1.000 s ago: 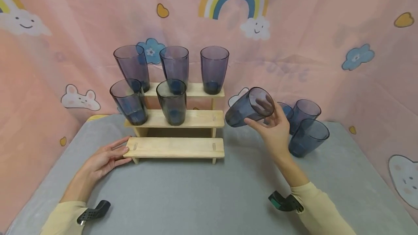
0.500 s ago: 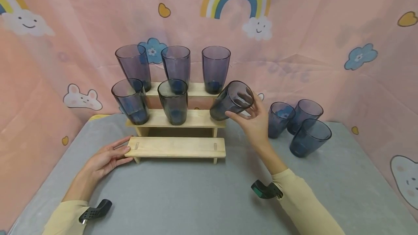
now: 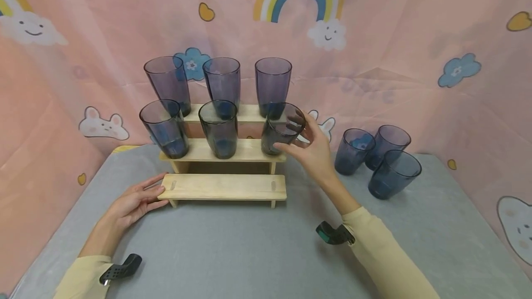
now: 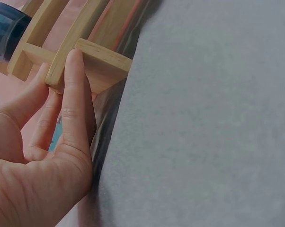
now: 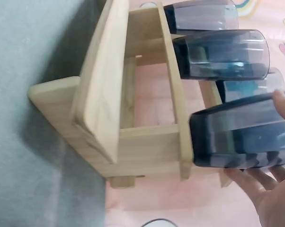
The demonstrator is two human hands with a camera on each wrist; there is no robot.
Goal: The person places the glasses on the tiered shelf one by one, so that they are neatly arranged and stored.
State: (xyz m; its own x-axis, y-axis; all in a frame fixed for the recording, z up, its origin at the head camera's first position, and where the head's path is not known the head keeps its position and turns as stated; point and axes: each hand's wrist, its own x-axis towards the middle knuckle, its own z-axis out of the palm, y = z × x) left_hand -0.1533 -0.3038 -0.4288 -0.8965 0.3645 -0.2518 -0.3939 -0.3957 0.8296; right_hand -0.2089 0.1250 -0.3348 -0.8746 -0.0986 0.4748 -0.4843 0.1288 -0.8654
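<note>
Tumbler point(image 3: 273, 126) in the right hand point(image 3: 311, 151), at the right end of the middle step point(image 3: 251, 150)

A wooden rack point(image 5: 149, 146) with three steps stands on the grey tabletop point(image 3: 232, 253). The held tumbler, of smoky blue glass, tilts slightly to the right, its base at the end of the middle step; whether that base sits flat cannot be told. Pinching by the right hand is at the side of the glass, the thumb in front and the fingers behind, partly visible through the wall. Left hand point(image 3: 133, 202): fingers spread and nearly straight, touching the left end of the lowest step point(image 3: 222, 187). On the middle step, a left tumbler point(image 3: 164, 130) and a central tumbler point(image 3: 218, 130) stand apart from each other. Three tumblers point(image 3: 221, 84) form a row on the top step point(image 3: 249, 112). Right of the rack, a cluster of glasses point(image 3: 352, 157), three in number, rests on the tabletop. Black devices point(image 3: 120, 269) project from both sleeves point(image 3: 386, 253). Behind hangs a pink cloth point(image 3: 382, 17) printed with rainbows, clouds and flowers.
</note>
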